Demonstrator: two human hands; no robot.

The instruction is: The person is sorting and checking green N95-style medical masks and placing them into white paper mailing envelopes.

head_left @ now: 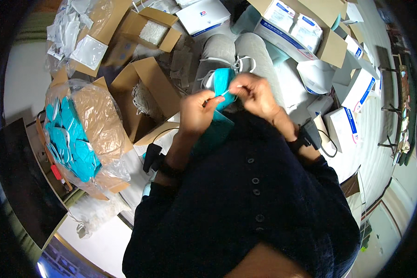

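A teal folded face mask (224, 79) with a white inner side is held over my lap, in front of my light grey trouser knees. My left hand (198, 110) is closed in a pinch at its near edge, where a white elastic cord (226, 92) runs. My right hand (258, 96) pinches that cord close to the left fingertips; the right fingers are slightly blurred. Below the hands, a teal piece (221, 124) lies against my dark clothing, partly in shadow. More white cords (245, 62) lie across my knees.
At left, a plastic-lined carton (99, 120) holds a heap of teal masks (72, 143). Beside it an open carton (157, 88) contains white cords (143, 99). Another carton (169, 39) holds small white pieces. White boxes (204, 17) and an open box of white packets (287, 39) stand farther off.
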